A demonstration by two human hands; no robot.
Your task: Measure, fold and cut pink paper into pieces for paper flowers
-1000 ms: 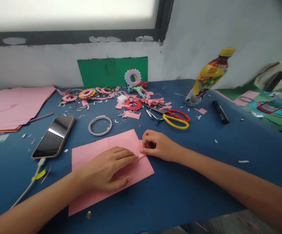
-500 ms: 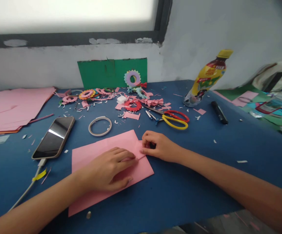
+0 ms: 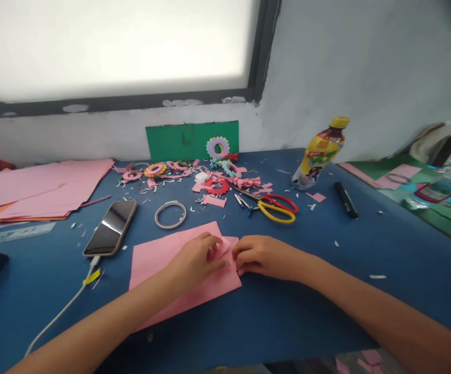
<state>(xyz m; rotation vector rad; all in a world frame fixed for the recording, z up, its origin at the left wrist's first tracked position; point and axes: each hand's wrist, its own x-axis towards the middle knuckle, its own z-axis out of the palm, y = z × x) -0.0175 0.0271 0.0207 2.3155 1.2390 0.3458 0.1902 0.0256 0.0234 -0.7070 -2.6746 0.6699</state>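
Your left hand has moved most: a second ago its fingers lay long over the pink paper, and now they are bent, close to its right end. Your right hand has slid a little along the right edge, nearer to the close corner. Your head has tipped too, so you see more of the window.

Under your arms is the big blue table. On its far left is a pile of pink sheets.

Your pink paper lies on the table right in front of you. Its long way runs left to right, with the right end turned a bit away from you. A small flap is at that end, between your hands. Your left thumb and finger are bent around it, but I can't tell if they pinch it. Your right hand is curled up, fingertips touching the paper's right edge; I can't tell if it grips.

At the back you have a green board by the wall. To your right is a yellow bottle that looks tilted. Left of the paper lies your phone, plugged into a white wire. Past your right hand are scissors, handles toward the right. Just behind the paper is a tape ring. A black pen lies right of the scissors. Smaller still, a red ring sits near the blades, among paper bits.
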